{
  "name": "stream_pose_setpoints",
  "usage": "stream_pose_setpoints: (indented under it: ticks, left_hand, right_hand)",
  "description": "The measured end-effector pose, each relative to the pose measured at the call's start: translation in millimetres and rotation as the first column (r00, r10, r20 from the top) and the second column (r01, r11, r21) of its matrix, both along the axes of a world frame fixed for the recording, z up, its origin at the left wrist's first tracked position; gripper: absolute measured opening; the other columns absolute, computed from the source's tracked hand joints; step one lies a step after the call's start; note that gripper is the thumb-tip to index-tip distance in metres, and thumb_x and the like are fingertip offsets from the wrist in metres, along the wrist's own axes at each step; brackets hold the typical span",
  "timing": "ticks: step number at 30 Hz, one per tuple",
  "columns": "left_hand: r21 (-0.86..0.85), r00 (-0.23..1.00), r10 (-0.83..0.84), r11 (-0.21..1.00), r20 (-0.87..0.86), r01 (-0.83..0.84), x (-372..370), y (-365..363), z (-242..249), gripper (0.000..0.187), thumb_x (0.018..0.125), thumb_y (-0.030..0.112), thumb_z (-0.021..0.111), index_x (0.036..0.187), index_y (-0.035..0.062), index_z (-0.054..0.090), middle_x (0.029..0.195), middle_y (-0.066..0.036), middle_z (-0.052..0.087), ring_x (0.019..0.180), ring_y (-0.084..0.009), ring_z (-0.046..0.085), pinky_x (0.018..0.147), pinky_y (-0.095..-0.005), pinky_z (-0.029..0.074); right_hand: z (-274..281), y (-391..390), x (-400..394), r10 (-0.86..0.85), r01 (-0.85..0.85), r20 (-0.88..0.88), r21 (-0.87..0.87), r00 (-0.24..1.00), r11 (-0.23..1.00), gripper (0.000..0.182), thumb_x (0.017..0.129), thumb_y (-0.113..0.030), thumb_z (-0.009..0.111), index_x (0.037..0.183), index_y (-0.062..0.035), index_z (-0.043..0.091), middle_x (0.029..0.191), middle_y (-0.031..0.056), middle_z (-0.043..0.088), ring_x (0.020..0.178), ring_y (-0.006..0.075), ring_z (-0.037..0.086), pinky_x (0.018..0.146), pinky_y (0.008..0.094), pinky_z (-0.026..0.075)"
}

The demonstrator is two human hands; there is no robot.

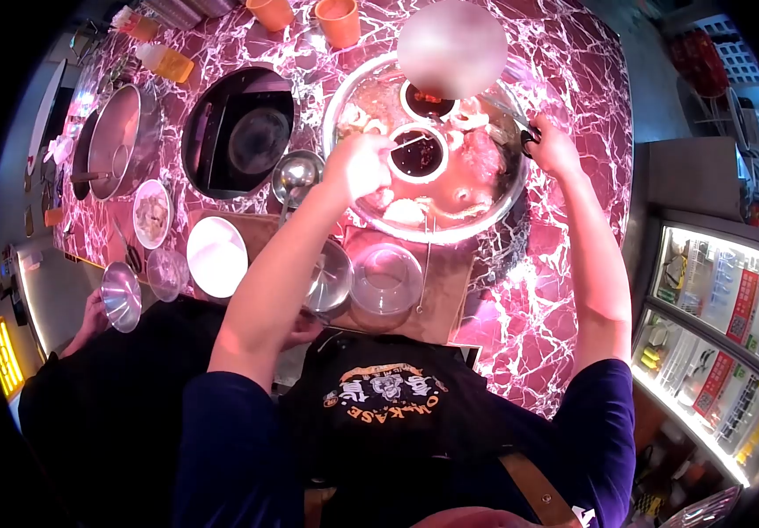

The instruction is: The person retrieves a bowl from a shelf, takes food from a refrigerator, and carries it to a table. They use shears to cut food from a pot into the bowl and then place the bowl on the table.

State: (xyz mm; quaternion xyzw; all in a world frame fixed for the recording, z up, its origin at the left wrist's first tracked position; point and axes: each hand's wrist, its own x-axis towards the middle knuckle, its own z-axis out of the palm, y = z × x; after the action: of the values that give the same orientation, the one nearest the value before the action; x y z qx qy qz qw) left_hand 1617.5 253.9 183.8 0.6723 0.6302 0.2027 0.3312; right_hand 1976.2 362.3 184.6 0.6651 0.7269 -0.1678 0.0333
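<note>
A large round platter (337, 132) holds pieces of food and two bowls of dark sauce, a nearer one (418, 157) and one behind it (428, 101). My left hand (359, 167) is closed at the nearer bowl's left rim; a thin light stick-like item extends from its fingers over the sauce. At the platter's right edge, my right hand (555, 147) is closed round the black handle of a metal tool (507, 109) that reaches over the food. A blurred round shape covers the platter's far edge.
Left of the platter are a ladle (297, 176), a black pan (238, 132) and a steel pot (124, 141). Nearer me are a white bowl (217, 257) and a clear bowl (386, 278). At left, a co-worker's hand (93, 315) holds a metal bowl (121, 297).
</note>
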Motion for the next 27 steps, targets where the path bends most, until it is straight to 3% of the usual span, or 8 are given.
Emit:
stream_pose_setpoints:
  ticks: [2, 8, 11, 14, 16, 19, 21, 27]
  left_hand:
    - [0.043, 0.998, 0.024, 0.999, -0.062, -0.021, -12.2, -9.5, 5.4, 0.021, 0.089, 0.015, 0.060, 0.105, 0.0084, 0.072, 0.097, -0.018, 0.069, 0.090, -0.0353, 0.068, 0.078, -0.0383, 0.053]
    - [0.075, 0.991, 0.078, 0.995, -0.107, -0.070, -35.3, -51.3, 26.2, 0.022, 0.090, 0.014, 0.061, 0.108, 0.0072, 0.072, 0.090, -0.018, 0.070, 0.080, -0.0332, 0.068, 0.070, -0.0389, 0.052]
    - [0.064, 0.970, 0.240, 0.968, 0.030, -0.242, -36.7, -87.4, 41.6, 0.022, 0.092, 0.012, 0.060, 0.110, 0.0050, 0.071, 0.085, -0.013, 0.071, 0.076, -0.0220, 0.068, 0.070, -0.0307, 0.051]
    - [0.036, 0.934, 0.283, 0.954, 0.218, -0.298, -29.4, -125.1, 51.2, 0.023, 0.090, 0.014, 0.057, 0.105, 0.0052, 0.072, 0.093, -0.018, 0.070, 0.087, -0.0341, 0.068, 0.076, -0.0373, 0.053]
    - [-0.038, 0.940, 0.259, 0.966, 0.223, -0.258, -24.1, -154.3, 50.3, 0.021, 0.090, 0.013, 0.055, 0.101, 0.0062, 0.072, 0.084, -0.017, 0.068, 0.079, -0.0315, 0.067, 0.071, -0.0383, 0.051]
    - [-0.071, 0.961, 0.124, 0.991, 0.246, -0.110, -19.3, -201.8, 41.2, 0.019, 0.093, 0.014, 0.063, 0.108, 0.0061, 0.072, 0.097, -0.014, 0.073, 0.085, -0.0246, 0.070, 0.075, -0.0319, 0.052]
    - [-0.105, 0.900, 0.170, 0.985, 0.402, -0.140, -15.2, -235.8, 41.0, 0.020, 0.093, 0.012, 0.062, 0.109, 0.0065, 0.072, 0.101, -0.014, 0.072, 0.088, -0.0257, 0.070, 0.077, -0.0342, 0.052]
    - [-0.175, 0.876, 0.243, 0.967, 0.416, -0.185, -30.7, -306.0, 18.8, 0.024, 0.093, 0.017, 0.059, 0.110, 0.0071, 0.072, 0.106, -0.014, 0.071, 0.097, -0.0295, 0.068, 0.085, -0.0369, 0.053]
  right_hand:
    - [4.3, -3.0, 4.7, 0.033, -0.033, -0.017, 0.007, 0.999, 0.999, 0.044, 0.083, -0.019, 0.066, 0.125, -0.0113, 0.056, 0.112, 0.0181, 0.068, 0.105, 0.0351, 0.065, 0.091, 0.0453, 0.051]
    - [31.2, -14.0, -1.2, 0.004, -0.007, 0.065, 0.048, 0.998, 0.999, 0.042, 0.081, -0.026, 0.064, 0.120, -0.0118, 0.057, 0.109, 0.0187, 0.069, 0.102, 0.0357, 0.066, 0.087, 0.0462, 0.052]
    - [13.7, -3.8, -10.9, 0.026, -0.037, 0.099, 0.111, 0.995, 0.993, 0.047, 0.079, -0.031, 0.064, 0.122, -0.0129, 0.055, 0.106, 0.0204, 0.069, 0.100, 0.0367, 0.067, 0.086, 0.0471, 0.052]
    - [4.0, 0.5, -33.1, 0.033, -0.046, 0.136, 0.094, 0.990, 0.994, 0.048, 0.080, -0.029, 0.064, 0.124, -0.0116, 0.055, 0.108, 0.0225, 0.068, 0.099, 0.0396, 0.066, 0.085, 0.0494, 0.052]
    - [-14.3, 8.5, -33.6, 0.032, -0.040, 0.131, 0.054, 0.991, 0.998, 0.048, 0.080, -0.027, 0.063, 0.125, -0.0112, 0.055, 0.110, 0.0230, 0.068, 0.101, 0.0403, 0.066, 0.086, 0.0497, 0.051]
    - [-25.1, 8.0, -18.5, 0.071, -0.073, 0.030, 0.091, 0.997, 0.993, 0.049, 0.079, -0.025, 0.068, 0.125, -0.0087, 0.058, 0.113, 0.0228, 0.067, 0.105, 0.0385, 0.065, 0.089, 0.0473, 0.050]
    - [-41.3, 1.5, 3.2, 0.118, -0.100, -0.054, 0.268, 0.992, 0.958, 0.048, 0.082, -0.020, 0.067, 0.127, -0.0088, 0.057, 0.112, 0.0212, 0.068, 0.104, 0.0398, 0.065, 0.089, 0.0461, 0.050]
    - [-20.2, -38.6, 17.3, 0.067, 0.002, -0.228, 0.291, 0.971, 0.957, 0.043, 0.087, -0.017, 0.064, 0.128, -0.0078, 0.057, 0.115, 0.0173, 0.068, 0.105, 0.0315, 0.067, 0.090, 0.0386, 0.051]
